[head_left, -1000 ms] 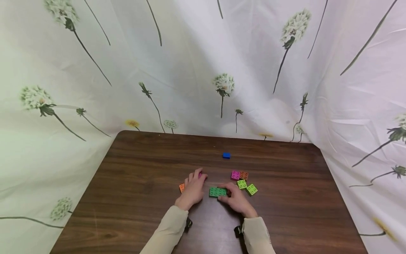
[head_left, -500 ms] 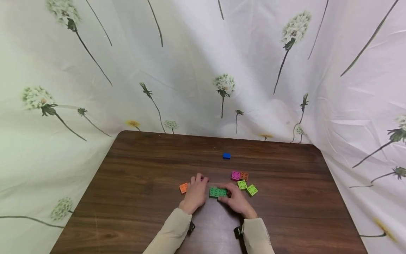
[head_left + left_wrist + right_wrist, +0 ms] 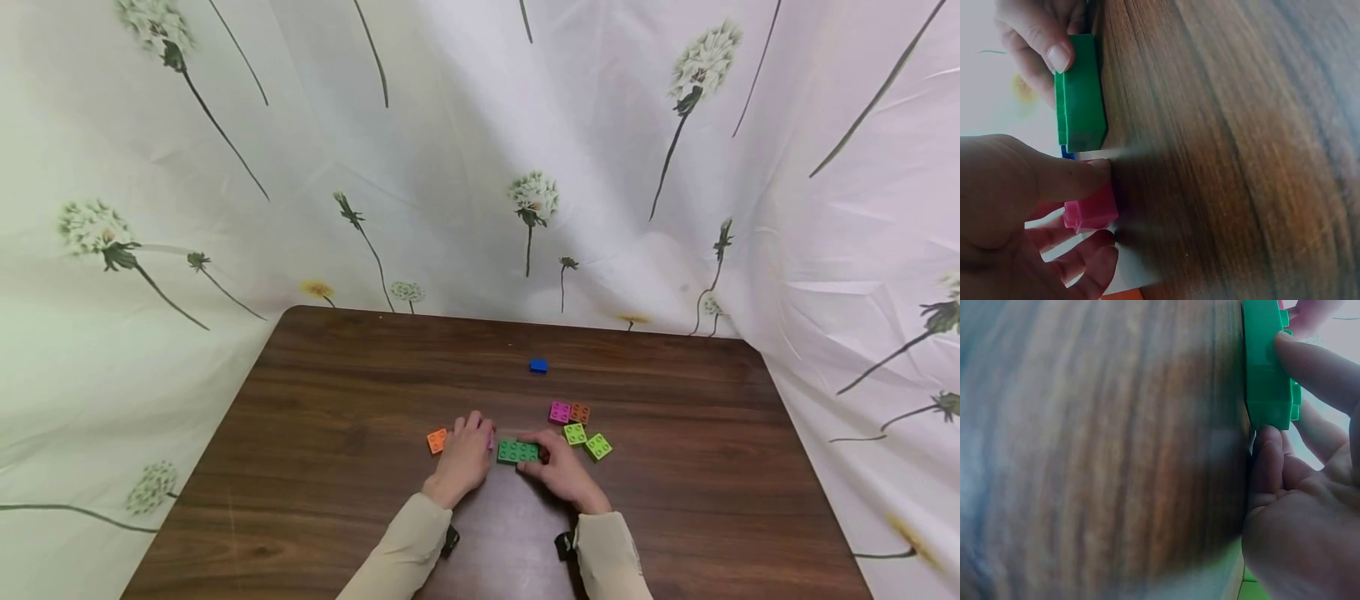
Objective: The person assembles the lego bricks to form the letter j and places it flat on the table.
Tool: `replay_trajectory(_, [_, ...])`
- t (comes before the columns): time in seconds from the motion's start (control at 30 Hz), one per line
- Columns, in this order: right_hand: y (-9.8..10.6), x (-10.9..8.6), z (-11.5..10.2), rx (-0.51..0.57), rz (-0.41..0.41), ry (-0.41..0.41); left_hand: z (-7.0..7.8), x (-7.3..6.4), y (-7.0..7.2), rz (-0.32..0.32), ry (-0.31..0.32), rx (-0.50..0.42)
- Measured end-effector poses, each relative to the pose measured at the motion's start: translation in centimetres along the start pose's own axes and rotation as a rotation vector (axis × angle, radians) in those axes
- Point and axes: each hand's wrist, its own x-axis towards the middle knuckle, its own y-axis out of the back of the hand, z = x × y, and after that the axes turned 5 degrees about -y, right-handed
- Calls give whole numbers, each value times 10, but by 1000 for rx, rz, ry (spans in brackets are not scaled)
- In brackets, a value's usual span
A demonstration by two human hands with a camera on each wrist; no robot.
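My right hand grips a long green toy brick by its right end, thumb on the near side. The brick lies studs up on the dark wooden table. Just left of it, my left hand pinches a small pink brick between thumb and fingers, low at the table surface. From the head view most of that pink brick is hidden under the fingers. In the left wrist view a narrow gap separates it from the end of the green brick.
An orange brick lies left of my left hand. Beyond my right hand sit another pink brick, a brown brick and two lime bricks. Farther back is a blue brick. A flower-printed cloth hangs behind the table.
My left hand has drawn the pink brick nearer to me and rightward, up beside the green brick's left end. My right hand keeps its hold with hardly any movement.
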Motion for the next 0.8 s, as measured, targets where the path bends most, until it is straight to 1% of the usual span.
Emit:
replay_trajectory(0.1, [0,0,0,8,0,-7,0,-1,1,-5,6,-41])
replay_trajectory(0.23, [1,0,-1,9,-4,-10,0,-3,4,18,-6,-125])
replay_trajectory(0.33, [2,0,-2,3,-4,-1,0,-4,5,40,-46,-170])
replay_trajectory(0.43, [2,0,-2,4,-6,-1,-1,-6,6,41,-89,-208])
replay_trajectory(0.5, [2,0,-1,7,-9,-4,0,-6,6,31,-102,-228])
replay_trajectory(0.6, [2,0,-1,17,-20,-21,0,-6,6,21,-120,-228])
replay_trajectory(0.8, [2,1,0,16,-21,-31,0,-6,8,-27,-155,-218])
